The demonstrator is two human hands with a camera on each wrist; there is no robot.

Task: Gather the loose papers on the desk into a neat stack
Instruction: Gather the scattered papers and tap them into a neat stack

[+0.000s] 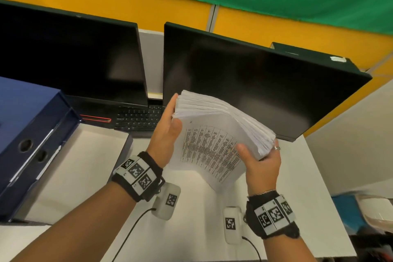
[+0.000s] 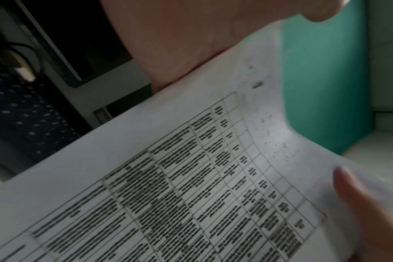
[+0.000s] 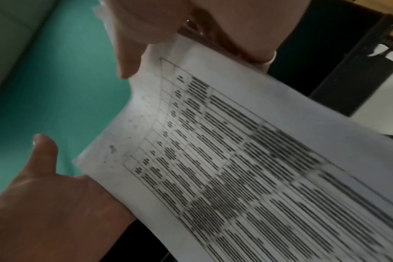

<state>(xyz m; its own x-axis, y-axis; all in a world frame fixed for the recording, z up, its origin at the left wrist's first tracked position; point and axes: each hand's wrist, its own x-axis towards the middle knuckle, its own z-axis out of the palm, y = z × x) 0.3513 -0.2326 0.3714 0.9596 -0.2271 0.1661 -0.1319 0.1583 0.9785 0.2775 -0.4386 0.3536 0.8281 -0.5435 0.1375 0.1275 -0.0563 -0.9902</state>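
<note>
In the head view both hands hold a thick stack of papers [image 1: 214,134] upright above the white desk [image 1: 191,208], its top edges fanned and the printed table on the front sheet facing me. My left hand [image 1: 169,121] lies flat along the stack's left edge with its fingers straight and its thumb by the front sheet. My right hand [image 1: 260,157] grips the right edge, thumb on the front sheet and fingers behind. The left wrist view shows the front sheet [image 2: 191,177] below my left palm [image 2: 180,44]. The right wrist view shows the sheet [image 3: 236,159] pinched by my right hand [image 3: 150,30].
Two dark monitors [image 1: 255,83] stand behind the stack with a black keyboard [image 1: 138,119] under them. A blue box file [image 1: 27,134] and an open white-lined tray [image 1: 85,155] lie at the left. The desk's right edge [image 1: 331,193] drops off to blue and white items below.
</note>
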